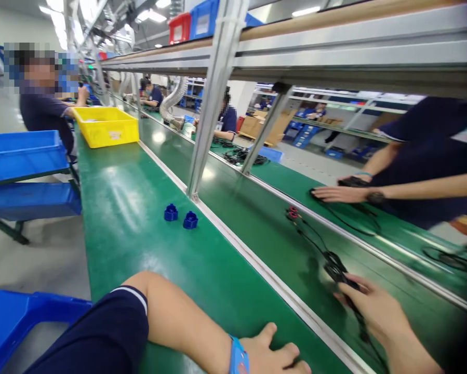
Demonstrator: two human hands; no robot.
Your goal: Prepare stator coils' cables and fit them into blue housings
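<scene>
My left hand [274, 356], with a blue band at the wrist, rests on the green bench [124, 208] with its fingers spread and nothing in them. My right hand [373, 306] reaches over the metal rail and is closed on a bundled black cable [334, 266] above the green middle strip. From the bundle, thin leads run to red and black clips [293, 213] lying farther up the strip. Two small dark blue plastic parts [171, 212] [190, 220] stand side by side on the bench, beyond my left forearm.
A yellow bin [110, 136] stands at the far end of the bench. Metal posts [213, 104] rise from the rail. Blue bins [23, 156] are at the left. Across the line, a person's hands [342, 194] handle black cables. Another person sits at the far left.
</scene>
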